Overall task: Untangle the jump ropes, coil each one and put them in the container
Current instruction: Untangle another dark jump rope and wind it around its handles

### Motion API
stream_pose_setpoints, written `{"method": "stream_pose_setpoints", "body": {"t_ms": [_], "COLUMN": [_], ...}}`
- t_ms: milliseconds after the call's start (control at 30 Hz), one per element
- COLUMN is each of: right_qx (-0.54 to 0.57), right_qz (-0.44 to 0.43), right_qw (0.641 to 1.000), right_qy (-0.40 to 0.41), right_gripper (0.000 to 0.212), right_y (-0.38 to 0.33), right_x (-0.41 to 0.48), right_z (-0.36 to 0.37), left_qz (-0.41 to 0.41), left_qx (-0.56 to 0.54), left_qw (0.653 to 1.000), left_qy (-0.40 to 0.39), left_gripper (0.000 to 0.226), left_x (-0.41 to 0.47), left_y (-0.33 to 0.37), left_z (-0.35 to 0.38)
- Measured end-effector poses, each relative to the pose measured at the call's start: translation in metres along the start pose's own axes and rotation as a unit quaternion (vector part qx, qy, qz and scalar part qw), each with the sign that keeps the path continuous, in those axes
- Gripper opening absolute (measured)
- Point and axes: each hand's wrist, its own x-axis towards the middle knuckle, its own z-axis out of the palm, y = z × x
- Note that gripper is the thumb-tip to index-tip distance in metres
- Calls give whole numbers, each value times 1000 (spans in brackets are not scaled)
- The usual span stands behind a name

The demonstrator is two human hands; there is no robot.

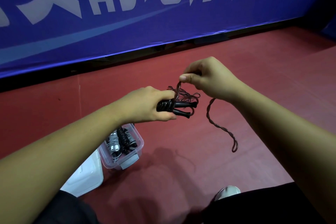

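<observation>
My left hand (151,105) grips the two black handles (181,110) of a dark jump rope, with several turns of rope wound round them. My right hand (205,76) pinches the doubled, twisted rope just above the handles. The rope's loose end (218,125) hangs down from that hand and finishes in a small loop near the floor. A clear plastic container (138,148) stands on the red floor below my left forearm. Inside it lie a coiled grey rope (113,142) and a coiled black rope (125,138).
The white lid (85,176) lies beside the container at its near left. A blue banner with white lettering (127,14) runs along the far edge of the red floor (181,151). My shoe tip (227,192) shows at the bottom.
</observation>
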Motion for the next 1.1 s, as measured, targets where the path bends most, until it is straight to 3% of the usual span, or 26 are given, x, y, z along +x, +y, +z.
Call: {"method": "stream_pose_setpoints", "body": {"t_ms": [167,333,533,767,867,1033,1100], "right_qx": [72,181,214,267,317,454,451], "right_qz": [14,87,121,138,156,218,230], "right_qw": [997,978,964,946,925,846,843], "right_qy": [-2,-53,-101,-125,-138,-175,-183], "right_gripper": [14,17,44,27,22,15,15], "right_y": [9,16,17,-1,-14,-23,-25], "right_x": [3,1,-4,-3,-4,-7,-10], "right_z": [1,8,23,20,29,27,25], "left_qz": [34,17,-36,-154,-219,-290,-287], "left_qx": [-154,-345,-395,-389,-468,-646,-667], "left_qw": [987,935,903,871,820,683,668], "left_qy": [32,85,168,257,247,180,161], "left_gripper": [25,49,31,21,19,15,16], "left_x": [-7,-8,-4,4,6,6,4], "left_y": [10,16,9,-19,-20,-18,-22], "left_z": [-2,-4,-10,-20,-19,-20,-20]}}
